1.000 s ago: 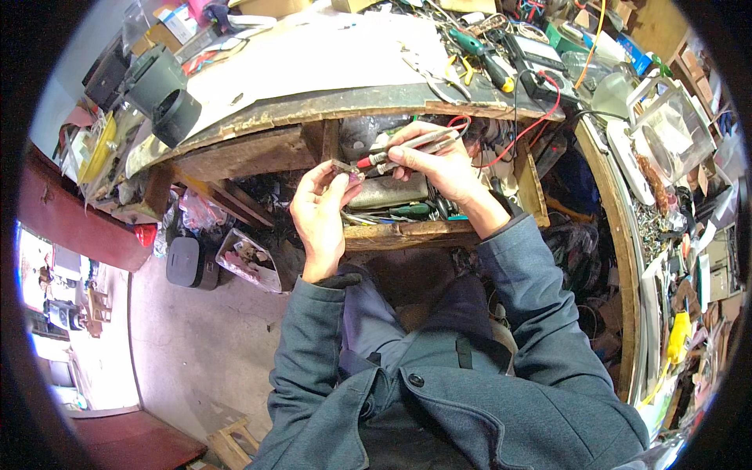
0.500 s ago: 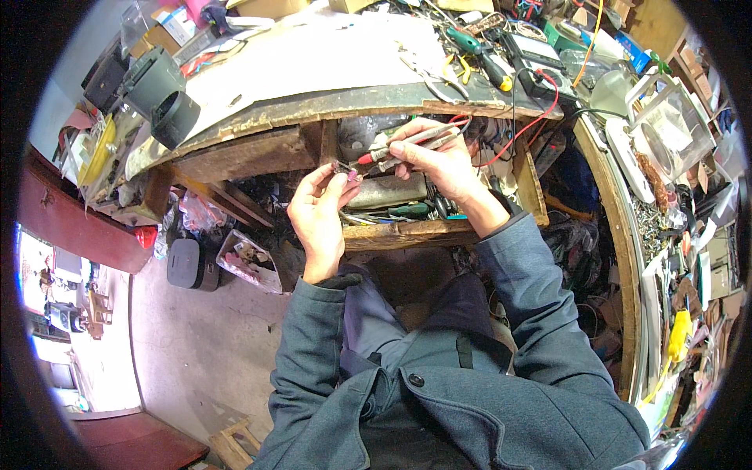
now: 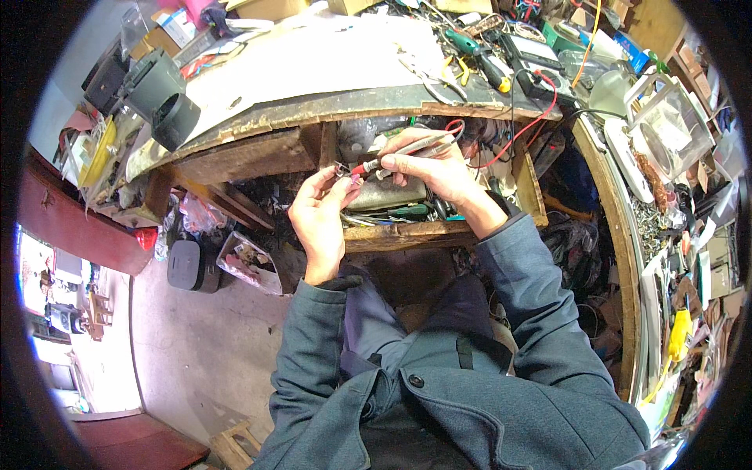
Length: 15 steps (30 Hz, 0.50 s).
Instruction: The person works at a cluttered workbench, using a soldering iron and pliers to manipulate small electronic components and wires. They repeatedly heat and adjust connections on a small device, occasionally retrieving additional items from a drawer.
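My left hand (image 3: 317, 223) is closed in a pinch on a small metal-and-pink component (image 3: 353, 179), held above an open wooden drawer (image 3: 407, 236). My right hand (image 3: 442, 176) grips two pen-like test probes (image 3: 423, 143), one with a red front end, angled toward that component. Their tips are at or very near it; actual contact is too small to confirm. Red and black leads run from the probes toward a dark meter (image 3: 526, 64) on the bench. Pliers (image 3: 435, 86) and a green-handled screwdriver (image 3: 468, 43) lie near the meter.
The worn workbench (image 3: 274, 66) has black containers (image 3: 176, 117) at left and tangled tools behind. A cluttered side shelf (image 3: 627, 235) runs along my right. Below left sit a grey bin (image 3: 190, 266) and a white box of scraps (image 3: 249, 265). The drawer holds tools.
The red probe's front end has dropped slightly, closer to the component. My right hand's grip has shifted a little, while my left hand stays almost in place.
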Tool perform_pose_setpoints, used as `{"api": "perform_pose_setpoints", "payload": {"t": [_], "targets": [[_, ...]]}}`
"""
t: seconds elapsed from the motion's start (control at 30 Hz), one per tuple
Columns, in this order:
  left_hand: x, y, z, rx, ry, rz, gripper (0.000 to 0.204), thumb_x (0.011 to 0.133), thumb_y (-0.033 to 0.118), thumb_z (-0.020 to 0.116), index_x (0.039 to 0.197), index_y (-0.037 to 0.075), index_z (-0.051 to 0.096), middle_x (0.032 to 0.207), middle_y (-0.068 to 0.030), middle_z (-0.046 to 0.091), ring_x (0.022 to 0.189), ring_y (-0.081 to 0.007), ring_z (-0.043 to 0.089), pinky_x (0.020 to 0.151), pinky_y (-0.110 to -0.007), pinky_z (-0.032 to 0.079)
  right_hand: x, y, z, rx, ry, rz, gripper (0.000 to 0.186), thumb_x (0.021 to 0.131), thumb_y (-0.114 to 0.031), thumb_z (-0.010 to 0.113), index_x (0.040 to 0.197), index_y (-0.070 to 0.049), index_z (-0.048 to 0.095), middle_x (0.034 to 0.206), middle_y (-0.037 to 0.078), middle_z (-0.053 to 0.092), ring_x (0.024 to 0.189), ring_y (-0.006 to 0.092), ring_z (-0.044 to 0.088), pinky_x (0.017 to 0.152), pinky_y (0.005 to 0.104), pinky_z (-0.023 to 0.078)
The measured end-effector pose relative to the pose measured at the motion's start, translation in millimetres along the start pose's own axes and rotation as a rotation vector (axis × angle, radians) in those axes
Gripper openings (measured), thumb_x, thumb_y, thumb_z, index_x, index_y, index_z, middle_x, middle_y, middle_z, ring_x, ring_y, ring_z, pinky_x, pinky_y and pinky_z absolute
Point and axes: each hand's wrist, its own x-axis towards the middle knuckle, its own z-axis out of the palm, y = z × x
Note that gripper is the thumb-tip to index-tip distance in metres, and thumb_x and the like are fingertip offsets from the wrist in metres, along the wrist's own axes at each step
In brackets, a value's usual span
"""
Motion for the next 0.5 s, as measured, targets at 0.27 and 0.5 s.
{"api": "perform_pose_setpoints", "payload": {"t": [0.27, 0.5], "targets": [[0.5, -1.8, -1.1, -0.016, -0.012, 0.01, 0.027, 0.094, -0.003, 0.067, 0.12, -0.008, 0.061, 0.108, -0.0164, 0.07, 0.092, -0.0256, 0.074, 0.084, -0.036, 0.063, -0.7, 1.1, 1.4, -0.004, 0.06, 0.009, 0.009, 0.09, -0.011, 0.077, 0.093, -0.002, 0.075, 0.075, 0.002, 0.071, 0.063, 0.0084, 0.064, 0.058, 0.0235, 0.051], [1.5, -3.7, -0.7, 0.011, -0.002, 0.011, 0.027, 0.094, 0.0, 0.068, 0.119, -0.006, 0.062, 0.107, -0.0137, 0.07, 0.092, -0.0234, 0.073, 0.083, -0.035, 0.063, 0.9, 0.2, -2.5, 0.078, 0.012, 0.003, 0.014, 0.089, -0.009, 0.078, 0.1, -0.001, 0.074, 0.077, 0.004, 0.071, 0.064, 0.0095, 0.066, 0.059, 0.0242, 0.052]]}}
